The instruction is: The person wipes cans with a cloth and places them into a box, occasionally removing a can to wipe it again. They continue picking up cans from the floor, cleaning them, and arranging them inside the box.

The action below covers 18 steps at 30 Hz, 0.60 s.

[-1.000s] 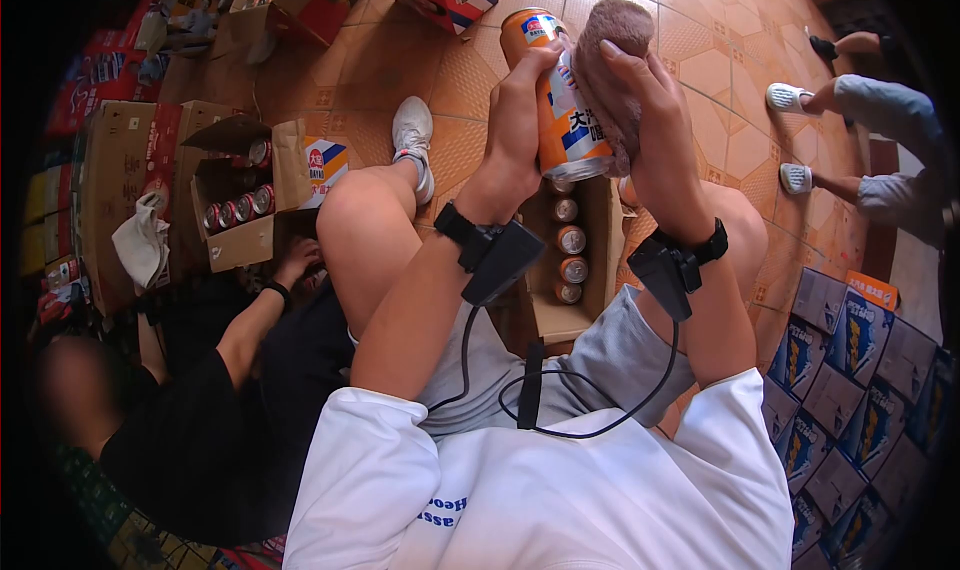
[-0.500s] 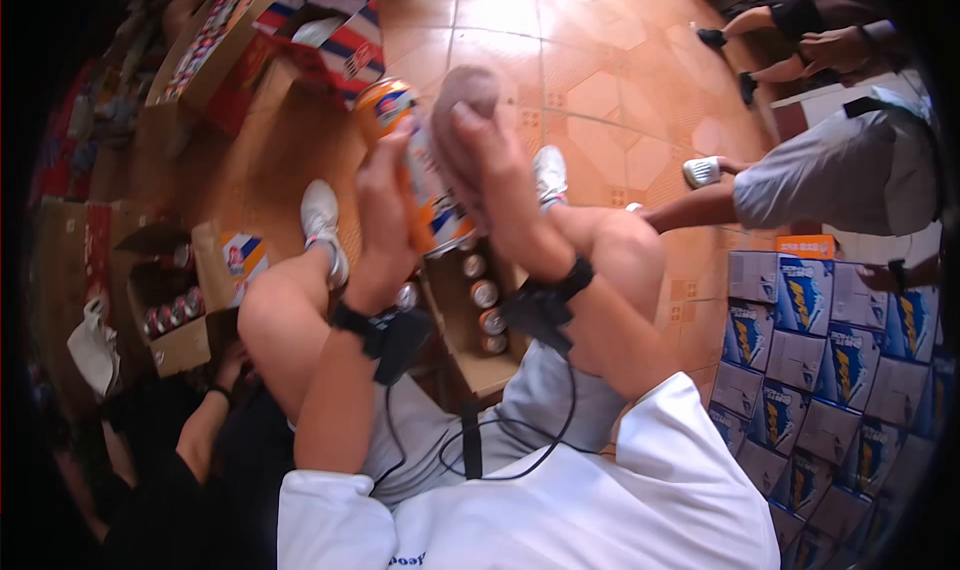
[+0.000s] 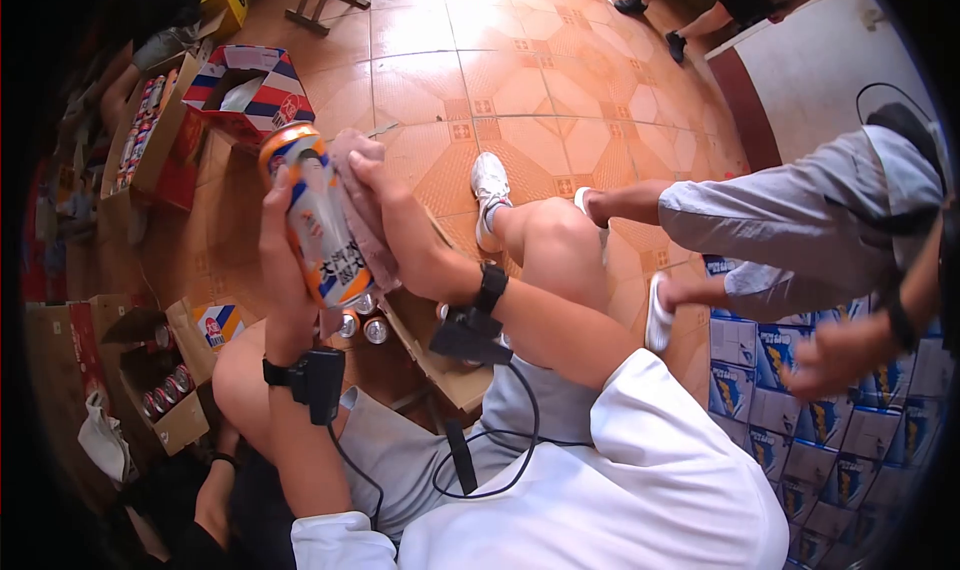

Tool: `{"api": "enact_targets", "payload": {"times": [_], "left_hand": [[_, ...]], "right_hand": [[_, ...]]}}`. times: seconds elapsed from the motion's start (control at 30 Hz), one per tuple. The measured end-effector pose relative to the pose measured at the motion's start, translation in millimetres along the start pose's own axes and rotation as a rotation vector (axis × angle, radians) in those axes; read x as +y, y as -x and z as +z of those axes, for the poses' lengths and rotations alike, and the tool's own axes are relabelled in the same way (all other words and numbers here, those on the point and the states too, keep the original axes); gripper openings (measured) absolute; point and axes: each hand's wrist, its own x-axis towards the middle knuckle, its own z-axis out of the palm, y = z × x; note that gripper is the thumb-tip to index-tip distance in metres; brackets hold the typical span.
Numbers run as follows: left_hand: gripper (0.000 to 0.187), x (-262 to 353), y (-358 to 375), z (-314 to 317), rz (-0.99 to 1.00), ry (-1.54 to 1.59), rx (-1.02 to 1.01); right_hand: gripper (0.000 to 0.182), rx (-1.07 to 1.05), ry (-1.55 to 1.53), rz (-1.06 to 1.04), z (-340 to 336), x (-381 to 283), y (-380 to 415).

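My left hand (image 3: 283,260) is closed round an orange, white and blue can (image 3: 322,235), held tilted above my lap. A pinkish-grey cloth (image 3: 362,205) is bunched in my right hand (image 3: 400,235) and touches the right side of the can. Below my hands, an open cardboard box (image 3: 437,365) stands between my legs. Several can ends (image 3: 375,331) show just under the held can; my wrist and its strap partly hide the box.
Open boxes of cans (image 3: 165,185) and a striped carton (image 3: 245,95) stand at the upper left, another can box (image 3: 172,400) at lower left. Stacked blue-white cartons (image 3: 790,410) fill the lower right. A person in grey trousers (image 3: 770,210) stands at the right.
The view has turned, and the can and cloth now appear further left and lower. The cloth has moved against the can's side. The person at the right has come closer.
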Motion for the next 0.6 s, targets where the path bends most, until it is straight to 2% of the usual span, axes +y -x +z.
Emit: {"api": "enact_targets", "payload": {"times": [0.13,0.33,0.37,0.43,0.47,0.5,0.6], "left_hand": [[0.048,0,1,3,-0.015,-0.159,-0.017],[0.045,10,-6,-7,-0.003,-0.197,-0.035],[0.044,10,-3,-3,0.074,-0.208,0.026],[0.045,9,-9,-23,0.193,-0.354,-0.013],[0.044,12,-4,-17,0.177,-0.317,-0.023],[0.043,13,-10,-24,0.040,-0.141,-0.069],[0.047,13,-9,-26,-0.021,-0.170,-0.124]], "right_hand": [[0.055,0.064,-0.076,0.004,7,-8,7],[0.055,0.115,-0.040,-0.026,1,25,13],[0.057,0.153,-0.015,-0.034,2,32,17],[0.066,0.073,0.012,-0.006,-1,36,24],[0.066,0.110,0.024,0.031,8,30,32],[0.059,0.058,0.000,0.065,3,30,30],[0.054,-0.003,-0.081,0.112,6,17,29]]}}
